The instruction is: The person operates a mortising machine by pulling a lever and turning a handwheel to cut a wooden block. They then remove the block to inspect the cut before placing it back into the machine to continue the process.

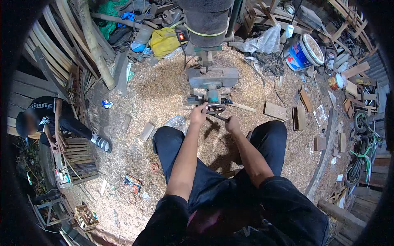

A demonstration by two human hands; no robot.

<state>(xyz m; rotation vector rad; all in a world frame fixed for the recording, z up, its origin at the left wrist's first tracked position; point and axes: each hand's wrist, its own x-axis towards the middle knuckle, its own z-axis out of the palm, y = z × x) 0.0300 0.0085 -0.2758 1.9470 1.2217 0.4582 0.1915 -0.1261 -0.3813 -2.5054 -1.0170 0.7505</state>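
Straight ahead of me stands a machine with a dark cylindrical body (207, 20) above a metal vise-like table (223, 78). A small handwheel (216, 108) sits at the near side of this table. My left hand (198, 115) is closed at the wheel's left rim. Just to the right, my right hand (233, 126) is wrapped round the end of a dark lever (218, 117) that slants up toward the wheel. Wood shavings lie on the table's top, beneath the machine's spindle (206, 59).
Sawdust (164, 82) covers the floor. Wood blocks (275, 110) lie to the right, near a paint bucket (301, 53) and a small green bike (363, 153). At left, another person (53, 119) sits beside a slatted wooden crate (80, 158). A yellow sack (164, 42) lies behind.
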